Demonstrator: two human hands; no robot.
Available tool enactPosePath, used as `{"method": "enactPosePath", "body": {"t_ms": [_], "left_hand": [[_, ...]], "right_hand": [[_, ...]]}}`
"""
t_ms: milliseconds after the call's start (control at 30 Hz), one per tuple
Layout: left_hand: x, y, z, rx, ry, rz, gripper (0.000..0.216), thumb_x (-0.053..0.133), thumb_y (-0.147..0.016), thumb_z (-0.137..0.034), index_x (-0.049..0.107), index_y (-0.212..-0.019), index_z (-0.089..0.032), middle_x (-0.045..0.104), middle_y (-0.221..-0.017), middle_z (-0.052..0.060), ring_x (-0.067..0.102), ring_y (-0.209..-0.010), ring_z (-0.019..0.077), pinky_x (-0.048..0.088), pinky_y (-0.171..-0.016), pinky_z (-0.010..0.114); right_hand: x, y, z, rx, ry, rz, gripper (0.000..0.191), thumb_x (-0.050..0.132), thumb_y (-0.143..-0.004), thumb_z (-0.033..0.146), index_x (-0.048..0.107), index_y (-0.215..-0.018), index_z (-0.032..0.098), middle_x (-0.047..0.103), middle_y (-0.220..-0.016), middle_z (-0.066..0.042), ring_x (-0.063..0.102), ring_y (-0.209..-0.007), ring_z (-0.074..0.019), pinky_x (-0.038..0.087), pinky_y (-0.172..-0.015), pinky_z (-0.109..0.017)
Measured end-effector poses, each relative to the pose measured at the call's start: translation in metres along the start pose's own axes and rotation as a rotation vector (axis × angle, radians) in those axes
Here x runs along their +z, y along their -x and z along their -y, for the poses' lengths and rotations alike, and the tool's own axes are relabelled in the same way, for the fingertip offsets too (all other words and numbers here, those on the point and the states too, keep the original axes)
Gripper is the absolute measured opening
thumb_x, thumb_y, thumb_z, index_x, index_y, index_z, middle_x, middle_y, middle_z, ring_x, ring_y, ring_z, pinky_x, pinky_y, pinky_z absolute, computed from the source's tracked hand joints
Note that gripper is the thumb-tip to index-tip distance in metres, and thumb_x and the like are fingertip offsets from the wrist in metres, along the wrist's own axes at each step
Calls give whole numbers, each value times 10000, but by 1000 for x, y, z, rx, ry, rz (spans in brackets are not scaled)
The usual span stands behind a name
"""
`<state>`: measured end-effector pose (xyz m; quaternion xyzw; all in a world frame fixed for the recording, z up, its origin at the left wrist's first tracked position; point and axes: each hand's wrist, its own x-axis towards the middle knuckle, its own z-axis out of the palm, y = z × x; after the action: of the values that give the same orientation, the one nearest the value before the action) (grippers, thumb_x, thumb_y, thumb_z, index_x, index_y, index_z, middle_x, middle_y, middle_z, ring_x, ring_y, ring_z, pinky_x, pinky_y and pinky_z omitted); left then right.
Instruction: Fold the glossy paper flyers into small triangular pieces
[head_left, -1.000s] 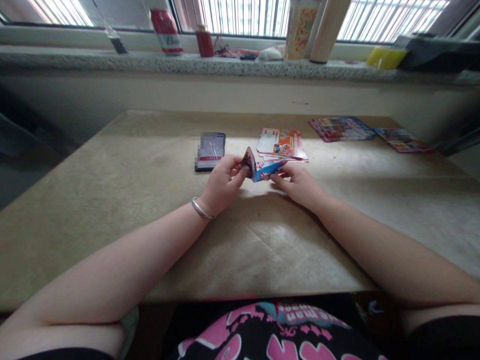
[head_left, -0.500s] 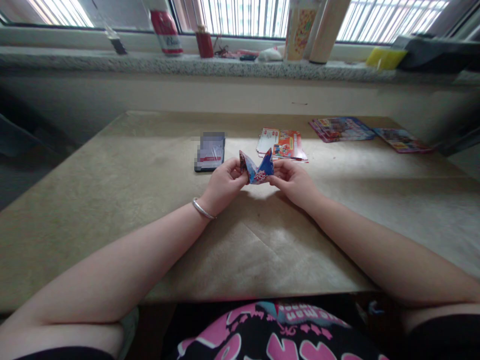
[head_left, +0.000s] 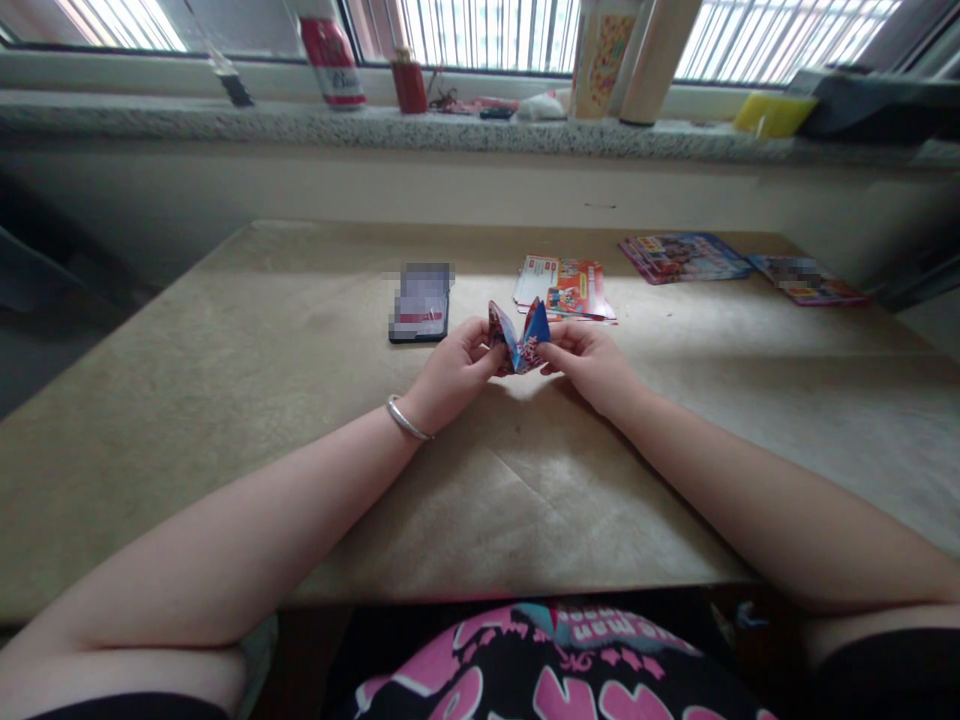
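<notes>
A small folded piece of printed paper (head_left: 519, 340), blue and red, stands in a V shape just above the table between both hands. My left hand (head_left: 453, 372) pinches its left flap, fingers closed on it, a silver bangle on the wrist. My right hand (head_left: 589, 362) pinches the right flap from the other side. Both forearms rest on the tan table (head_left: 225, 380).
A phone (head_left: 421, 303) lies just beyond my left hand. Printed sheets (head_left: 564, 288) lie behind the fold, and more colourful sheets (head_left: 684, 256) (head_left: 807, 279) at the far right. The window sill (head_left: 150, 118) carries a red can, bottles and a yellow object.
The paper's right flap, lying low and spread a second ago, has been raised and pressed toward the left flap, so the fold is narrower. Both hands have drawn closer together.
</notes>
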<state>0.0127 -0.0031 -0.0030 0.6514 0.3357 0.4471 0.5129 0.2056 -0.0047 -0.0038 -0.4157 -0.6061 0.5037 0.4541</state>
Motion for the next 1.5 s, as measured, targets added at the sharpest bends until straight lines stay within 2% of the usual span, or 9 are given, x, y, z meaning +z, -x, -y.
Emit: {"method": "enactPosePath", "body": {"t_ms": [133, 300, 533, 667, 767, 933, 1100, 1300, 1500], "left_hand": [[1, 1, 0, -2, 5, 34, 237, 640, -848, -336, 539, -956, -150, 644, -888, 38, 669, -774, 129, 593, -711, 263], [1, 2, -1, -19, -24, 38, 241, 577, -892, -398, 531, -926, -164, 627, -770, 5, 646, -681, 104, 559, -622, 213], [1, 3, -5, 16, -155, -15, 173, 593, -858, -318, 600, -874, -147, 632, -779, 2, 612, -697, 100, 530, -640, 204], [2, 2, -3, -2, -29, 8, 275, 607, -863, -418, 568, -942, -157, 639, -738, -2, 629, -645, 106, 536, -597, 216], [2, 1, -2, 39, 39, -17, 366, 628, -844, -494, 552, -1003, -173, 642, -706, -16, 633, -599, 108, 537, -557, 218], [4, 0, -4, 63, -4, -135, 335, 698, -793, -468, 586, -914, -176, 660, -679, -21, 640, -575, 112, 540, -536, 217], [7, 0, -3, 54, 119, -120, 360, 749, -746, -460, 590, -861, -159, 688, -717, -9, 671, -634, 122, 552, -583, 215], [10, 2, -4, 60, 104, -143, 346, 757, -747, -444, 620, -856, -145, 687, -759, 5, 648, -665, 105, 528, -602, 194], [11, 1, -6, 50, 131, -142, 370, 778, -711, -456, 573, -768, -153, 655, -708, -14, 638, -655, 101, 526, -599, 196]], "right_hand": [[1, 1, 2, 32, -8, 23, 360, 750, -678, 515, 616, -809, 208, 708, -756, -3, 659, -684, -138, 533, -631, -280], [4, 1, -2, 44, -27, 50, 382, 755, -670, 520, 594, -813, 204, 701, -764, -4, 653, -673, -133, 529, -622, -278], [8, 2, -4, -31, -97, 92, 404, 773, -662, 515, 551, -842, 229, 667, -778, 18, 635, -687, -130, 533, -683, -292], [7, 2, -1, 19, -57, 63, 416, 720, -697, 575, 536, -818, 223, 648, -728, 18, 601, -617, -122, 503, -598, -278], [6, 2, 1, 26, -41, 49, 395, 738, -688, 547, 540, -773, 217, 647, -706, 16, 594, -606, -120, 490, -581, -271], [11, 2, 3, -18, -89, 40, 357, 784, -669, 463, 579, -824, 215, 661, -758, 16, 613, -645, -116, 490, -600, -258], [10, 1, -1, -101, -47, 1, 319, 727, -737, 481, 613, -885, 222, 652, -734, 25, 587, -611, -102, 477, -567, -244], [11, 2, 0, -172, -37, -48, 272, 738, -737, 436, 635, -874, 226, 675, -745, 24, 626, -655, -121, 537, -664, -289], [14, 3, 3, -149, -2, -74, 263, 739, -726, 443, 639, -800, 211, 682, -746, 10, 640, -671, -133, 551, -682, -308]]}}
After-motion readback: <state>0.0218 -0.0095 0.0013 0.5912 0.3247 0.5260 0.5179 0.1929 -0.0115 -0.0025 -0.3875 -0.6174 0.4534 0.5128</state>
